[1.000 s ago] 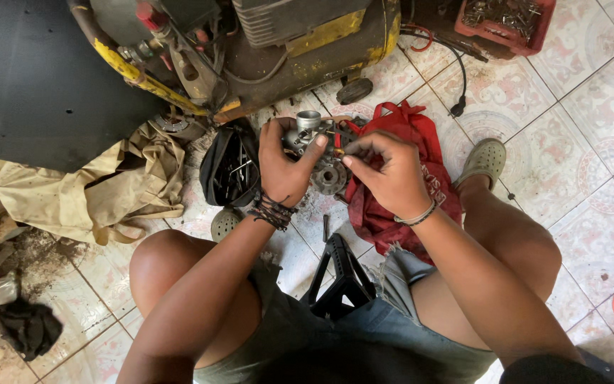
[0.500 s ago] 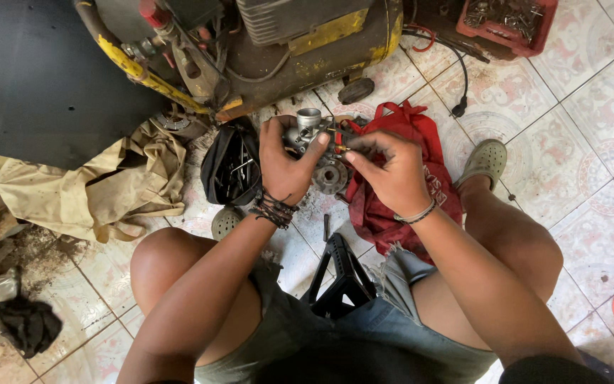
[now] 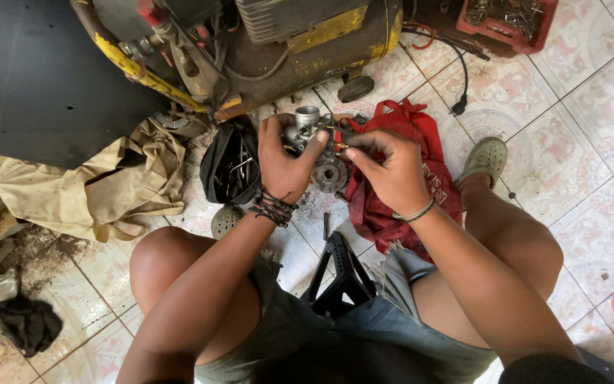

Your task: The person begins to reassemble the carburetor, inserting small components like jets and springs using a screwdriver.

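- Head view: left hand point(image 3: 286, 160) clasps the metal carburetor point(image 3: 315, 146) above the tiled floor point(image 3: 570, 142).
- Right hand point(image 3: 389, 171) pinches a small brass fitting point(image 3: 339, 146) on its right flank, axis roughly horizontal.

1. Carburettor point(image 3: 319, 153): cast metal, dull grey, grimy.
2. Bag point(image 3: 392, 192): red cloth, matt, creased.
3. Floor tiles point(image 3: 577, 107): glazed ceramic, glossy, patterned.
4. Tan rag point(image 3: 87, 188): coarse cloth, soiled.
5. Tank point(image 3: 335, 35): painted metal, chipped, oily.

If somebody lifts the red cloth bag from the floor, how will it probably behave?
The red cloth bag lies crumpled with slack handles, so it would likely sag, not hold shape. It looks thin and fairly flat, probably light. On smooth floor tiles it may slide easily if pushed.
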